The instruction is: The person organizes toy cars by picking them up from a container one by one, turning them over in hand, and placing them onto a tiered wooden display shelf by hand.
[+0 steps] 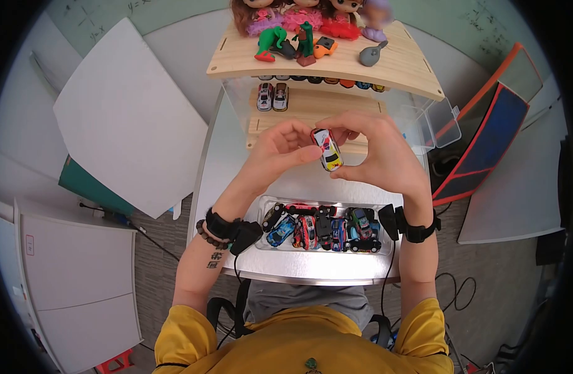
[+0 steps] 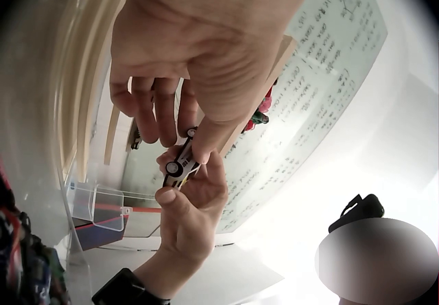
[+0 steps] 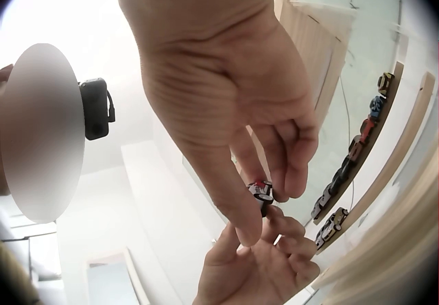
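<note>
A white, red and yellow toy car (image 1: 327, 150) is up between both hands, over the table in front of the wooden shelf. My right hand (image 1: 386, 153) pinches it between thumb and fingers, the thumb at its near end. From the other side comes my left hand (image 1: 277, 153), its thumb laid on the car's side and its fingertips at the far end. In the left wrist view the car's (image 2: 180, 168) white side and dark wheels show between the two hands. Fingers cover most of the car (image 3: 260, 190) in the right wrist view.
Below the hands, a clear tray (image 1: 324, 250) holds several toy cars. Two white toy cars (image 1: 272, 97) stand side by side on the wooden shelf (image 1: 311, 106), with a row behind. Dolls (image 1: 302, 19) and small figures (image 1: 305, 43) top it. A clear lidded box (image 1: 445, 121) is at right.
</note>
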Tool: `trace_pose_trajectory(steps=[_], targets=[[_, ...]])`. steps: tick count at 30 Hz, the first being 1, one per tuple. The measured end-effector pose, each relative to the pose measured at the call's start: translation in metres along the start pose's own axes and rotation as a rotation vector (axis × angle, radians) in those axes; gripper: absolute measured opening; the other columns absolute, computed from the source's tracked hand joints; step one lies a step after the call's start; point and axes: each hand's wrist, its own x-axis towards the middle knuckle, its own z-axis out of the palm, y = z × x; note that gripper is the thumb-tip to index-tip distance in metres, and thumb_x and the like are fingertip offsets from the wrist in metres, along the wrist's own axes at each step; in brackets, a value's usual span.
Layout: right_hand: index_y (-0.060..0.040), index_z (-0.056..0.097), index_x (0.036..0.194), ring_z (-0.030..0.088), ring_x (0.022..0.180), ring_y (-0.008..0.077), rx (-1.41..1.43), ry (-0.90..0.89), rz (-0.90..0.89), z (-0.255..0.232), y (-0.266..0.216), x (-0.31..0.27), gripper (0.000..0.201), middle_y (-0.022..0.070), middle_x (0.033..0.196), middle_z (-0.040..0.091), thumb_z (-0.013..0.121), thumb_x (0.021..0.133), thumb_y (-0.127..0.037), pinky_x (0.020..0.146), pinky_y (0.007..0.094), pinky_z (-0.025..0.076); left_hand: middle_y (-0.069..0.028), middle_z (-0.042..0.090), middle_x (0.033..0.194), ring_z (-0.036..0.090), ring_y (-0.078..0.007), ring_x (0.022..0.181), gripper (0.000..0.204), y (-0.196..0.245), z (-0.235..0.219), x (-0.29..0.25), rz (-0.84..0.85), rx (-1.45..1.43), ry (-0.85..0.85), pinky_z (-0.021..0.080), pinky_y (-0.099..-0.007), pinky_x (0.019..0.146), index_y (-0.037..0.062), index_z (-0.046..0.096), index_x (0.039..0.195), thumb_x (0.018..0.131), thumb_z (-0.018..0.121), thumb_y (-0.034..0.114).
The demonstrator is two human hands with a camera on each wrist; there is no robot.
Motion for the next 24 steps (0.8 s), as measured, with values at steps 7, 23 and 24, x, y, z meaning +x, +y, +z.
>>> trace_pose_trajectory(steps=[7, 23, 24], targets=[[-0.0031, 0.070, 0.120, 0.073, 0.100, 0.0306, -0.060, 0.027, -0.072, 0.0002, 0.0013, 0.0010, 0.064, 0.0135, 0.107, 0.074, 0.090, 0.060, 0.002, 0.092, 0.0403, 0.059, -0.0020, 0.072, 0.106, 0.066, -0.0125, 0.101, 0.018, -0.0052, -0.0065, -0.0003, -0.024, 0.031, -0.001, 0.052, -0.0294, 0.094, 0.0052, 0.066, 0.104, 0.094, 0.079, 0.013], [-0.0057, 0.071, 0.124, 0.071, 0.090, 0.0275, -0.019, 0.060, -0.056, 0.0041, 0.0032, 0.0005, 0.065, 0.0139, 0.096, 0.074, 0.087, 0.062, 0.003, 0.090, 0.0383, 0.058, -0.0039, 0.069, 0.112, 0.066, -0.0125, 0.105, 0.028, -0.0050, -0.0026, 0.0011, 0.042, -0.027, 0.018, 0.053, -0.0300, 0.095, 0.0041, 0.062, 0.113, 0.093, 0.080, 0.011], [-0.0057, 0.071, 0.124, 0.071, 0.090, 0.0275, -0.016, 0.059, -0.053, 0.0038, 0.0033, 0.0001, 0.065, 0.0139, 0.096, 0.074, 0.087, 0.062, 0.003, 0.090, 0.0383, 0.058, -0.0043, 0.069, 0.112, 0.066, -0.0139, 0.106, 0.028, -0.0054, -0.0037, 0.0008, 0.039, 0.006, 0.017, 0.054, -0.0321, 0.096, 0.0049, 0.062, 0.112, 0.093, 0.080, 0.013]])
